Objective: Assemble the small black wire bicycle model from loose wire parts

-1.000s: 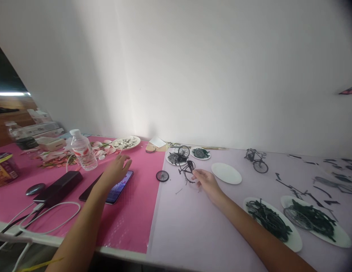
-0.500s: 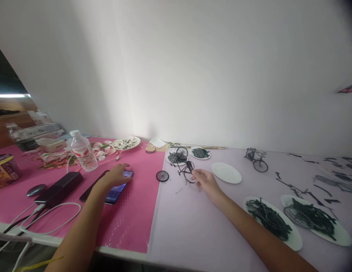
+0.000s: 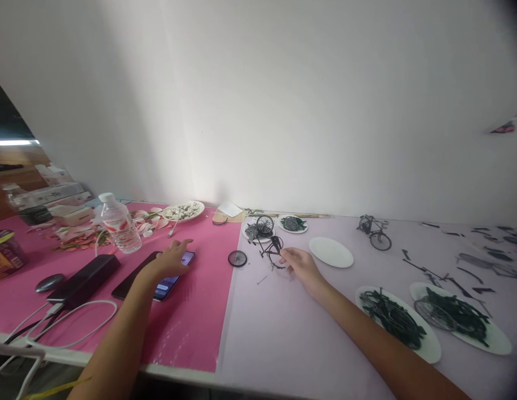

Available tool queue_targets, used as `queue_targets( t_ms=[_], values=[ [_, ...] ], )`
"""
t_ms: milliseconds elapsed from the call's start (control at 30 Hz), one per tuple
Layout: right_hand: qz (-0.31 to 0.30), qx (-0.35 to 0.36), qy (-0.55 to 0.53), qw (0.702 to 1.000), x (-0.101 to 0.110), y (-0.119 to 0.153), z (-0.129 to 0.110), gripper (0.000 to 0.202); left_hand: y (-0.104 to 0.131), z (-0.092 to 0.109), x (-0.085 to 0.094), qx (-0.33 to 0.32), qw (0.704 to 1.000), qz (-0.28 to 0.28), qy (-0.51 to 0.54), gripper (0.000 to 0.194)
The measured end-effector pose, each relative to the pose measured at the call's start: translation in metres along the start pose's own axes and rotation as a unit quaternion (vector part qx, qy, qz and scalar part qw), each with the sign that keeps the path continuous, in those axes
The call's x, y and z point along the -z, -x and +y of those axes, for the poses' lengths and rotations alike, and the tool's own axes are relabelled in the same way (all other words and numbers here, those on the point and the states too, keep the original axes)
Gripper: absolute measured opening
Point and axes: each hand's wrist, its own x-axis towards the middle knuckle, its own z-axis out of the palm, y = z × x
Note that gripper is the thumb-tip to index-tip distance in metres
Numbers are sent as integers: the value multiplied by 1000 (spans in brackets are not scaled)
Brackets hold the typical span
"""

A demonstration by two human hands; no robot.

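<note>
On the pale side of the table, my right hand (image 3: 302,268) pinches the rear part of a small black model bicycle (image 3: 269,253), whose frame stands upright. Over the lit phone (image 3: 169,284) on the pink mat, my left hand (image 3: 172,261) is spread with its fingers apart; whether a fingertip touches the screen I cannot tell. A loose spoked model wheel (image 3: 237,258) lies flat between the two hands. Behind the bicycle, a white plate (image 3: 246,235) carries dark parts and an upright wheel (image 3: 265,224). A thin small piece (image 3: 262,280) lies just in front.
A bare white plate (image 3: 331,252) is right of my right hand. Farther right are an assembled model bicycle (image 3: 375,232) and plates of dark green parts (image 3: 397,319) (image 3: 460,319). Left stand a water bottle (image 3: 120,225), a black power strip (image 3: 84,282) and a mouse (image 3: 50,283).
The whole view has shifted slightly. My left hand's fingers have lifted and spread a little over the phone. My right hand keeps its pinch on the model bicycle in the same place.
</note>
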Motion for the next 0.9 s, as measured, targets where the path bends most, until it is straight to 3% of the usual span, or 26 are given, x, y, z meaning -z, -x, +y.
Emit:
queue_targets(
  t_ms=[100,400,633,900],
  values=[
    [1,-2,-3,1000,0,0,1,47,1,2,1,5,1000,-8,24,89],
    [4,2,-9,1000,0,-3,6,48,3,-5,5,22,999,-13,36,79],
    [-1,3,-13,1000,-1,-2,4,48,1,-2,1,11,1000,-6,12,88],
    [-5,-1,-11,1000,-2,0,2,48,0,-3,0,23,1000,2,14,87]
  ],
)
